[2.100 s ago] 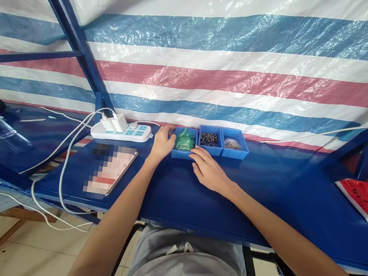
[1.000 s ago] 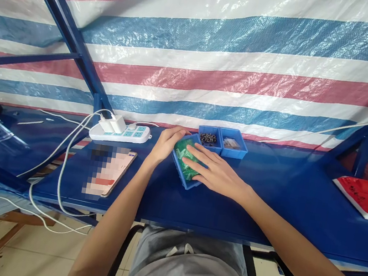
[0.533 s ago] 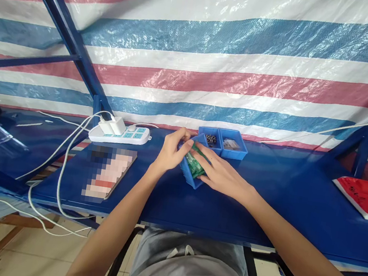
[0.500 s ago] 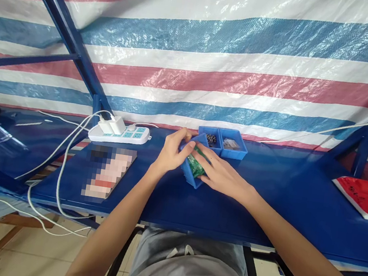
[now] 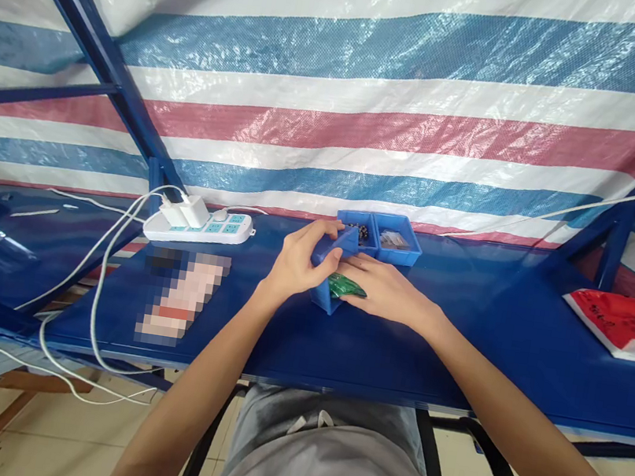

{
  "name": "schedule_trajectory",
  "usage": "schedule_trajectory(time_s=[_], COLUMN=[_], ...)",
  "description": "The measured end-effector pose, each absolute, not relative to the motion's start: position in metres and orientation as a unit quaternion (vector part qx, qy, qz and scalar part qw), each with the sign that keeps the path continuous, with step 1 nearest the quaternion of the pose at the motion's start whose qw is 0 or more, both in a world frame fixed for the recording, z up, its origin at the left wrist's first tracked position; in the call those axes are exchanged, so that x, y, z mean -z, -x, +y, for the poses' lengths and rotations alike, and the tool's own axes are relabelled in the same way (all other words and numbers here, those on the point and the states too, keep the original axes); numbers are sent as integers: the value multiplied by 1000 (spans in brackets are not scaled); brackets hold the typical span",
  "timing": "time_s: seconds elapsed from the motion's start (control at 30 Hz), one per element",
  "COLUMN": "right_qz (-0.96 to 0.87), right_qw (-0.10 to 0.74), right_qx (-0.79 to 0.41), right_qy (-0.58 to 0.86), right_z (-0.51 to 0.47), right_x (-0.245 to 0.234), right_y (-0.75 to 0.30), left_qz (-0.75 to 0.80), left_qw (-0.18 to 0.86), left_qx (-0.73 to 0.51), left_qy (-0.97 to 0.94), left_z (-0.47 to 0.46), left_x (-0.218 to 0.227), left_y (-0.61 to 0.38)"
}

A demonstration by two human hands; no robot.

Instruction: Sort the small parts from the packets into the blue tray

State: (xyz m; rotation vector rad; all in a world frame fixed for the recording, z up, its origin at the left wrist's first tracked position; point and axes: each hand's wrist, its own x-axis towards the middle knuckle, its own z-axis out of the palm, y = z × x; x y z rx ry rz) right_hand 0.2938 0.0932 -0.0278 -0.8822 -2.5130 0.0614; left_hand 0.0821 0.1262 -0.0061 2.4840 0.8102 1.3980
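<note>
Lap: your grey shorts (image 5: 320, 461) fill the near edge, below the front lip of the surface (image 5: 455, 354).
Flat device: it lies flat on the surface, left of your left forearm; its face is blurred out and cannot be read.
White cables (image 5: 99, 285): they loop off the left front edge of the surface and run back toward the power strip.
Left hand (image 5: 297, 263): it is closed around the tilted blue bin (image 5: 321, 296), thumb on the raised side, fingers wrapped over the back.
Tilted blue bin: it is tipped steeply toward your right hand, lower edge touching the surface, mouth facing right.
Green parts (image 5: 343, 285): they sit at the bin's mouth, between the bin and your right palm.
Right hand (image 5: 390, 292): palm down, fingers extended and close together, laid over the green parts and touching the bin's rim. Whether any part is gripped under the palm, you cannot tell.
Power strip (image 5: 203, 227): it lies left of your hands, further back, with white chargers (image 5: 181, 211) plugged in at its left end.
Rear bins: a bin of dark parts (image 5: 361, 233) and a bin of pale parts (image 5: 394, 239) stand side by side, touching, just behind your hands.
Red bag (image 5: 624, 323): it lies flat at the far right, well apart from the bins.
Backdrop: a striped tarp (image 5: 371, 119) in red, white and blue hangs behind the surface, crossed at left by a blue frame strut (image 5: 85, 36).
</note>
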Motion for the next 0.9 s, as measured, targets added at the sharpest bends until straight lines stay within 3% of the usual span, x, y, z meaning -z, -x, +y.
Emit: schedule_trajectory(time_s=[0.27,0.47,0.9], right_qz=[-904,-868,-872], right_qw=[195,215,159], right_qx=[-167,-275,-209], right_qy=[342,354,413], right_z=[98,108,111], right_x=[15,8,12], right_y=[-307,-327,-358], left_qz=[286,313,332], left_qw=[65,63,52], left_qx=[-480,-477,-502], left_qy=[-827,-819,-797], left_z=[130,133,136], left_x=[5,5,6], left_y=[-76,-73,-74])
